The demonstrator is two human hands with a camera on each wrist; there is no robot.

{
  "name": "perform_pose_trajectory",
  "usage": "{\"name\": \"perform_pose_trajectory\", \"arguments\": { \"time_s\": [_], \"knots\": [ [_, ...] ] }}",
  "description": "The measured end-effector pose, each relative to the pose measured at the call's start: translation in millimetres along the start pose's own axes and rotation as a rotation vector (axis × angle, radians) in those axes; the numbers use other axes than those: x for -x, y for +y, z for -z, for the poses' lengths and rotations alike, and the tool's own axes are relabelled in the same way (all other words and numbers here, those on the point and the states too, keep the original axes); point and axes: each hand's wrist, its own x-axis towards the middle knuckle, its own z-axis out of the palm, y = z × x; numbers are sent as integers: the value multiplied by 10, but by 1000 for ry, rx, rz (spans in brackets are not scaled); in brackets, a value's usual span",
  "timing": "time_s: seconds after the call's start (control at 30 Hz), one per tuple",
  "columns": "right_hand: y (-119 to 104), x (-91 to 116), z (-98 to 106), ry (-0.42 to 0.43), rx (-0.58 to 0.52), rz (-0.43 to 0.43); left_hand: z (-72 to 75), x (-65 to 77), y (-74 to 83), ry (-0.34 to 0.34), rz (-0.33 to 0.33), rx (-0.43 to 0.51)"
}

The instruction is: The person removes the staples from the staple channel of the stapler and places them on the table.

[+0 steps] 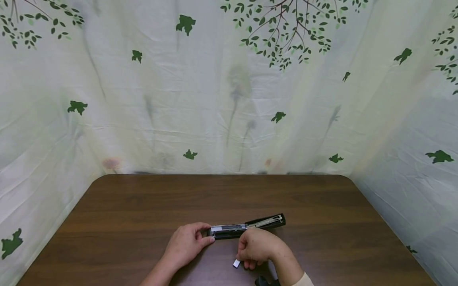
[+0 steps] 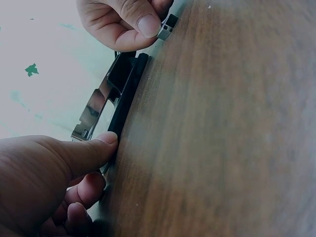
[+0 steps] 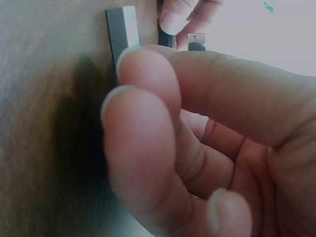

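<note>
A black stapler (image 1: pixel 226 234) lies opened out on the wooden table, its metal parts facing up and its upper arm swung back to the right. My left hand (image 1: pixel 186 243) grips the stapler's left end, with the thumb pressed along the near side, as the left wrist view also shows. Between thumb and fingers of my right hand (image 1: pixel 262 245) I pinch a short strip of staples (image 3: pixel 123 30), silver and finely ridged. This strip is low over the table, nearer to me than the stapler. The right hand hides part of the stapler's near side in the head view.
The brown table (image 1: pixel 143 202) stretches back to a pale curtain (image 1: pixel 207 99) printed with leaves, which also runs along both sides. A dark object (image 1: pixel 264 281) shows at the bottom edge, beside my right forearm and its pale sleeve (image 1: pixel 304 280).
</note>
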Motion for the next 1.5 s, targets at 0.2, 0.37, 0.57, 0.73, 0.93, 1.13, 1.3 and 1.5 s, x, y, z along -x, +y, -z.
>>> {"name": "perform_pose_trajectory", "arguments": {
  "time_s": [0.2,0.37,0.57,0.73,0.93,1.13,1.3,1.5],
  "knots": [
    [11,-5,0,1,-6,7,6,10,1,3,-5,0],
    [17,-2,-5,11,1,14,4,13,3,8,-10,3],
    [4,3,16,66,30,37,10,21,3,8,-13,6],
    [-27,-22,40,153,8,93,9,17,8,0,-3,13],
    [-64,-110,26,336,-132,127,9,25,1,8,-15,14],
    [-109,-176,-15,490,-254,53,10,31,-1,12,-19,14],
    [-135,-230,-72,553,-375,37,12,35,1,4,-18,16],
    [-155,-262,-135,566,-421,26,13,26,11,-6,-11,21]
  ]
}}
